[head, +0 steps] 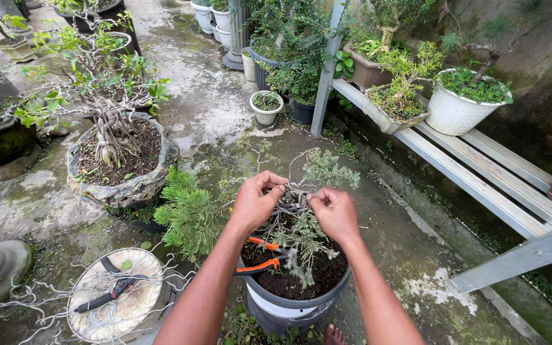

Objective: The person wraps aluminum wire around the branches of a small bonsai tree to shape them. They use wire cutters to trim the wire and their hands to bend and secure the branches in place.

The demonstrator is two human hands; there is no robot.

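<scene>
Both hands pinch thin grey wire wound on a small feathery shrub (301,233) — left hand (255,203) and right hand (333,214) curled tight, fingertips nearly meeting. The shrub stands mid-soil in a round dark plastic pot (295,305); orange-handled pliers (260,254) lie at the pot's left rim.

On the grey metal bench (480,172) we see a round white pot (458,112); a black-handled cutter (107,295) lies on a wire coil.

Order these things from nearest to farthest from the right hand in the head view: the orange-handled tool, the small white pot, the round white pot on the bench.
From the right hand:
1. Orange-handled tool, just below-left, in the dark pot.
2. Small white pot, on the ground, up-left.
3. Round white pot, on the bench, far right.
</scene>
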